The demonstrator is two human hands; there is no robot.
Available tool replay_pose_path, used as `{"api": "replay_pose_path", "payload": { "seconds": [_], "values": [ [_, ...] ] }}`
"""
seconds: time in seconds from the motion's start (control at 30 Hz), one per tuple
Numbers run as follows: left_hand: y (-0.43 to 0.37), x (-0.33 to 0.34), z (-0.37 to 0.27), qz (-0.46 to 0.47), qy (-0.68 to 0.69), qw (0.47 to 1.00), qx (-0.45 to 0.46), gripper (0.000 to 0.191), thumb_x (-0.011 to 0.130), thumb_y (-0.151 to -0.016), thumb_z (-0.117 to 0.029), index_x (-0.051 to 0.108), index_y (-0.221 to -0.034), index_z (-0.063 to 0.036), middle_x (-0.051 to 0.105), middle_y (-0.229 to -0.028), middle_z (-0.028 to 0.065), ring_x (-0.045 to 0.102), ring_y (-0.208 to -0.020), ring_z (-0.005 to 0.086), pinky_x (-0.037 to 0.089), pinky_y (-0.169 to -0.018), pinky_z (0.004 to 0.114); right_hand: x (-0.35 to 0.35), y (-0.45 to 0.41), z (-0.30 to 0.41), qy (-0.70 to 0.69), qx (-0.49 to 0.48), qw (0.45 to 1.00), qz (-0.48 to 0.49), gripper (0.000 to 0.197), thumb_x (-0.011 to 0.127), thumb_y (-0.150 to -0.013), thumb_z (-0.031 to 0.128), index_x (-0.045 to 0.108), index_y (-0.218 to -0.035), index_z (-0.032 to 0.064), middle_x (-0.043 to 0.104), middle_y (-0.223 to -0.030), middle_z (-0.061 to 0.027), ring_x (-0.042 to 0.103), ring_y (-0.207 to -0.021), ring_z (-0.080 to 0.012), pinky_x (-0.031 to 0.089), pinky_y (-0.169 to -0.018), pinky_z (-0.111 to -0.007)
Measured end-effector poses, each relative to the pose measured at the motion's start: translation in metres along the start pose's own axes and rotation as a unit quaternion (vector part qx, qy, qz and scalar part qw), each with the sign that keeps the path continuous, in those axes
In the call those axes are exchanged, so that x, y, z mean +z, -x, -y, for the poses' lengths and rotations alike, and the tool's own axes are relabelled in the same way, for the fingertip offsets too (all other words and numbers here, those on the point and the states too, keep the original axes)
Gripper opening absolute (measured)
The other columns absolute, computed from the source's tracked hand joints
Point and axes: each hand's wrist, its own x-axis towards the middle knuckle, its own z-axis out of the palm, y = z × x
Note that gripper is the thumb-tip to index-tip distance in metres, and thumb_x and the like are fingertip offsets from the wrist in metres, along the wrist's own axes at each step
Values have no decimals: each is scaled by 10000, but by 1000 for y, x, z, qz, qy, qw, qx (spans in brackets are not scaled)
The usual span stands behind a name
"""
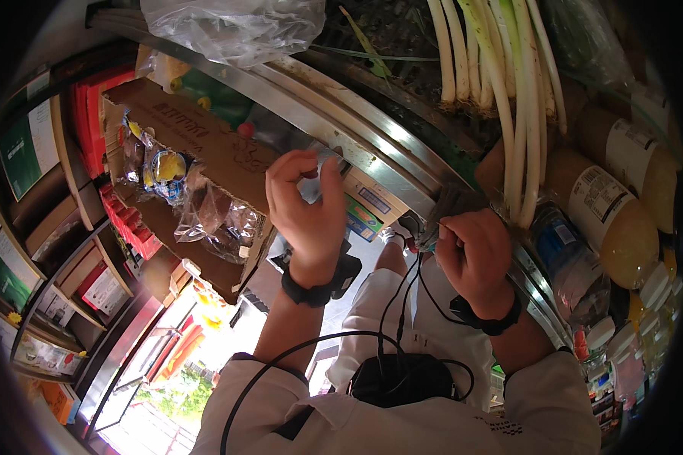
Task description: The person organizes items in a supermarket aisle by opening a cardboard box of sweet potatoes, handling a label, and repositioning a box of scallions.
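Note:
My left hand (307,207) is raised in front of the steel rail, fingers curled and apart from the thumb, with nothing visible between them. To its left stands an open cardboard box (205,133) holding clear plastic-wrapped packages (171,173). My right hand (475,256) is bent beside the metal edge, thumb and forefinger close together; a tiny dark thing may be at their tips. Dark grey cloth (458,199) lies right by its fingers, and whether they grip it is unclear. Long white-stemmed scallions (523,142) with roots lie above and right of this hand. Both wrists wear black bands.
A steel rail (370,136) crosses the view, with a clear plastic bag (233,28) over its upper left part. Large bottles of yellowish liquid (629,250) line the right. Shelves with boxes (28,148) stand left. Black cables (301,344) loop before my body from a black pouch (401,381).

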Motion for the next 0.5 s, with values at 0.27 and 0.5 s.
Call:
{"api": "replay_pose_path", "payload": {
  "seconds": [0.27,0.5],
  "values": [
    [18,-1,-7,44,13,990,-133,85,726,-888,-29,643,-899,-12,707,-903,82,665,-741,131,520,-660,272,0,1,0,3,3,1000,1,256,745,-730,-41,637,-953,24,623,-811,-92,579,-667,-269,454,-605,-380],
    [22,-17,-3,141,-120,969,-163,105,698,-938,-100,680,-949,3,719,-724,48,681,-636,104,537,-622,234,3,-1,0,-5,-5,1000,-26,180,688,-794,-71,636,-939,22,584,-760,-76,514,-605,-219,415,-538,-340]
  ]
}}
